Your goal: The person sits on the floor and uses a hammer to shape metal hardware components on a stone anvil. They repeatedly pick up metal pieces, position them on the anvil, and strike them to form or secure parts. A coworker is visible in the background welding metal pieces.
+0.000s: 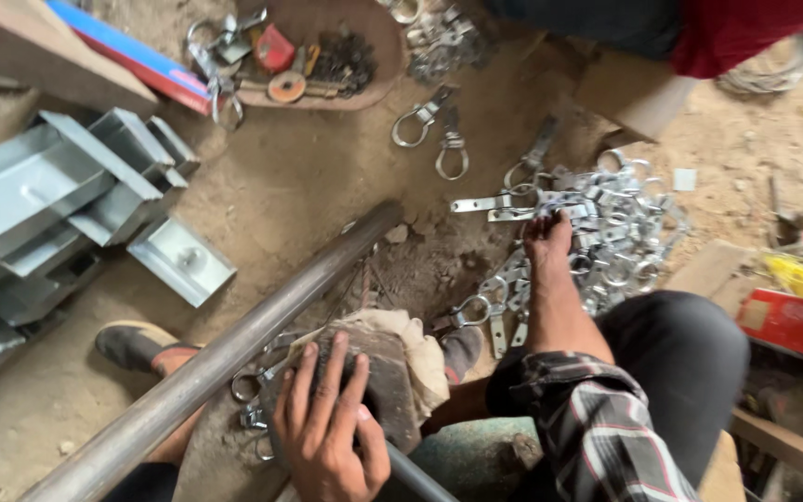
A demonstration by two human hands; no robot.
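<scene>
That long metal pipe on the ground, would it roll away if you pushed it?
Probably a little: the long metal pipe is round and smooth. But it lies on rough dirt, near the left hand resting on a dark block, so it likely wouldn't go far. It looks stiff and heavy, not bendy.

So the long pipe (234, 344) ran diagonally across the dirt floor (299, 186), and the left hand (332, 423) sat flat on a block (378, 381) just right of it, with rag (415, 349) under the block. Right hand (547, 237) was out ahead, reaching into the pile of ring latches (597, 237) off to the right. Stack of metal channels (58, 204) lay way over left, and a tray of odd bits (322, 56) sat at the far end.
</scene>
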